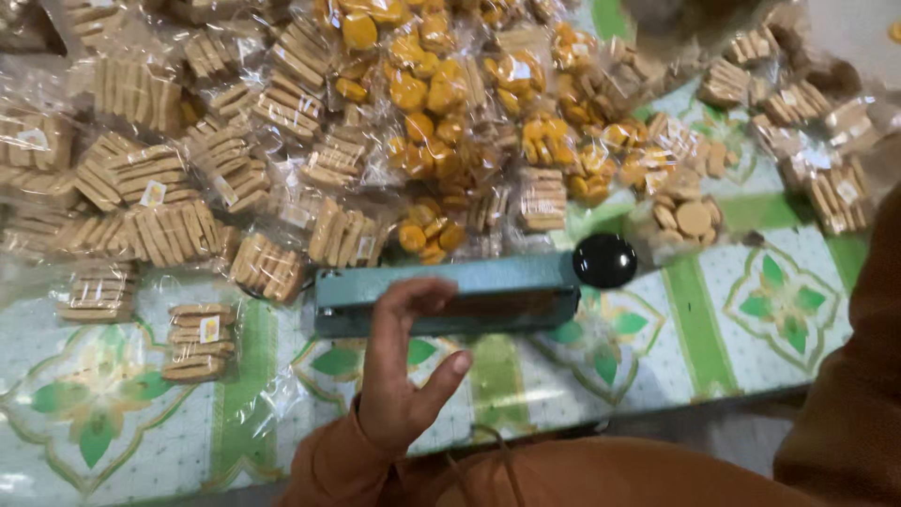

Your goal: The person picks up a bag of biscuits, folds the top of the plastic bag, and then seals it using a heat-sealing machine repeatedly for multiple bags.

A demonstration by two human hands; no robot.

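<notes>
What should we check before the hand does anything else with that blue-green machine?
1. Is a hand at the sealer? Ok: one hand rests its fingers on the teal sealer.
2. Is the other hand ready? Cannot tell: only an orange sleeve shows at the right.
3. Is a bag in the sealer? Cannot tell: the hand covers part of the bar.
4. Is the black knob free? Ok: nothing touches it.
5. Are bags close? Ok: a bag of stacked biscuits lies just left of the sealer.
</notes>
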